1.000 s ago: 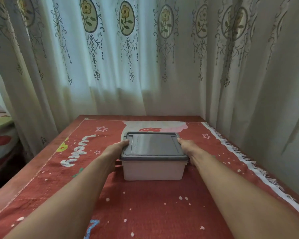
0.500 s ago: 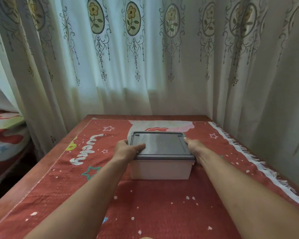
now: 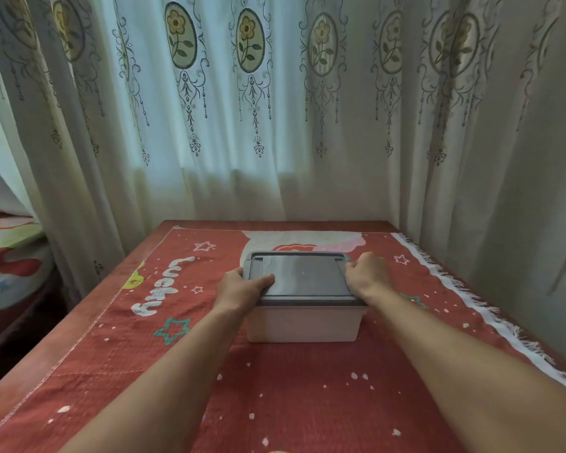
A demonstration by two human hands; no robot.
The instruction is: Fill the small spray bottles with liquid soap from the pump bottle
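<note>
Head view: 1 white box point(image 3: 303, 325) with a closed grey lid point(image 3: 307, 276) sits centrally on the red cloth point(image 3: 307, 403); contents hidden. The left hand point(image 3: 242, 287) grasps the lid's left edge, thumb on top; the right hand point(image 3: 366, 276) grasps its right edge.

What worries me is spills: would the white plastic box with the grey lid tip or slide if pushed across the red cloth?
Tipping looks unlikely: the white plastic box is low and wide. It would probably drag, not glide, since the red cloth is woven and may bunch. Its weight can't be judged; the grey lid hides the contents.
</note>
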